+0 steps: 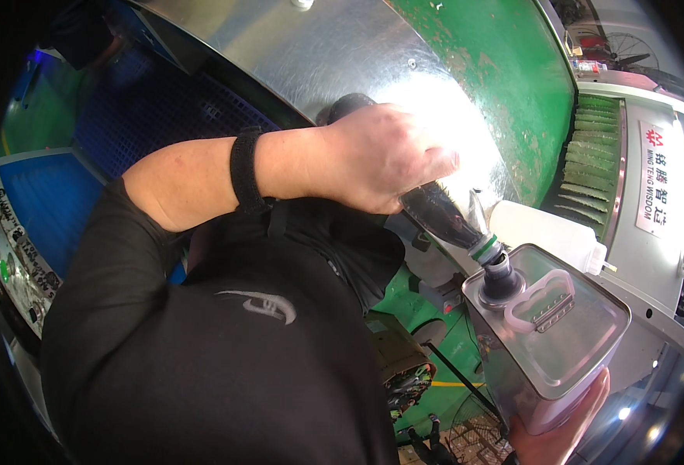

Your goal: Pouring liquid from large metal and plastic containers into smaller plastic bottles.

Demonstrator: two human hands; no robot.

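Note:
My left hand [388,155], with a black band at its wrist, is wrapped around a clear plastic bottle [447,217] that looks dark inside. The bottle tilts down to the right, its green-ringed neck meeting the dark spout [502,280] of a rectangular metal can [590,333]. A pale pink carry handle [540,302] stands on the can's top. Low on the can's side, my right hand [555,434] holds it with fingers laid along the wall; part of that hand is hidden behind the can. Whether liquid is flowing cannot be seen.
A white plastic bottle [547,232] lies beside the can. Beyond my left hand is a shiny metal surface [295,39] with glare. A grey-white machine [644,248] with green bristle strips stands at right. Blue bins [55,217] are at left, and an open box [396,353] sits below.

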